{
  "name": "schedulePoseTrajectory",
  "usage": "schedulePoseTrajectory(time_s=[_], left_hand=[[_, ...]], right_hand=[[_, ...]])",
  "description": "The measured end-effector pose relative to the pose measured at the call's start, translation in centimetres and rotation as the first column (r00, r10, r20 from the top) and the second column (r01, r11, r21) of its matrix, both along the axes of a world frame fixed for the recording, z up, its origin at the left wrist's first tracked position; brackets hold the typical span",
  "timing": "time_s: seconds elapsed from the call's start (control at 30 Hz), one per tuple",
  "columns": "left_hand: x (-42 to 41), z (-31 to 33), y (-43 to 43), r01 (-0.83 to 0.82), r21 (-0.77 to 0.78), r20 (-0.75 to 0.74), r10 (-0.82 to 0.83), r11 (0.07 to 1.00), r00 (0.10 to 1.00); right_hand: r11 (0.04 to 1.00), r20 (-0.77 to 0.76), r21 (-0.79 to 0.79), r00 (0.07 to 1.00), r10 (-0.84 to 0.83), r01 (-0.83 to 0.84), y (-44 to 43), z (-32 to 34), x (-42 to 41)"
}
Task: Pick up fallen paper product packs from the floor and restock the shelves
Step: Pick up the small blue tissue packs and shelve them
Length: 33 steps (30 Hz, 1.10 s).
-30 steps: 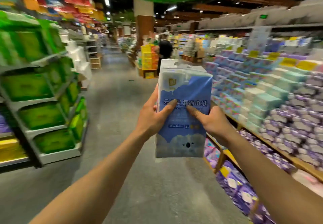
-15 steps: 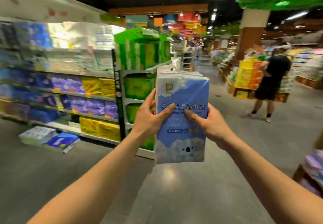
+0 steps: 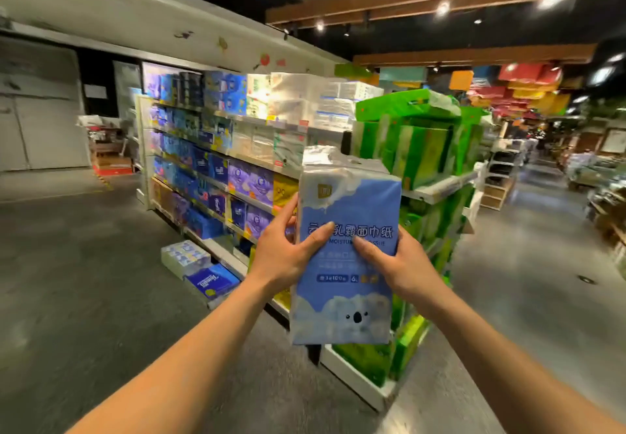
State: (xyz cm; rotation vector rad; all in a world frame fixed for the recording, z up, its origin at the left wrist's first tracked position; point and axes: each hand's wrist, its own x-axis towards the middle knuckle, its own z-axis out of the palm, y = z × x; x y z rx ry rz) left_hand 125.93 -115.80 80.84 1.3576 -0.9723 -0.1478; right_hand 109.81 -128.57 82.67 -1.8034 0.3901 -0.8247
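I hold a tall blue-and-white tissue pack (image 3: 345,298) with a koala print upright in front of me. My left hand (image 3: 281,254) grips its left edge and my right hand (image 3: 396,264) grips its right edge, thumbs across the front. On the floor by the shelf base lie a white-and-blue roll pack (image 3: 184,257) and a dark blue tissue pack (image 3: 215,281). Behind them runs a long shelf unit (image 3: 216,176) full of blue, purple and yellow packs.
A green end-cap display (image 3: 423,149) stands right behind the held pack, its white base (image 3: 359,382) jutting into the aisle. Grey floor (image 3: 84,281) spreads to the left. Boxes and a cart sit at the far left wall (image 3: 108,149). More store shelving lies at the far right (image 3: 603,203).
My view has swung left across the aisle. The right-hand shelves and the person in black have left the frame; the long shelf and floor packs are now closer. Both hands keep the same grip.
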Motion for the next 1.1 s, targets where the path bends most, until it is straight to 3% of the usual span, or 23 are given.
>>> schedulePoseTrajectory(time_s=[0.4,0.73,1.1], left_hand=[[31.4,5.2,-16.3,-0.057,0.006,0.053,0.057,0.998,0.997],[52.6,7.1,-35.5,0.035,-0.093,0.085,-0.027,0.995,0.996],[73.4,18.6,-56.0,0.028,-0.162,0.263,0.016,0.986,0.965]], right_hand=[[0.996,0.056,-0.089,0.998,0.004,0.001,-16.8,3.4,32.0],[0.977,0.086,-0.213,0.996,0.012,0.007,-35.9,5.5,53.0],[0.869,0.150,-0.470,0.984,-0.095,0.155,-55.0,17.9,72.3]])
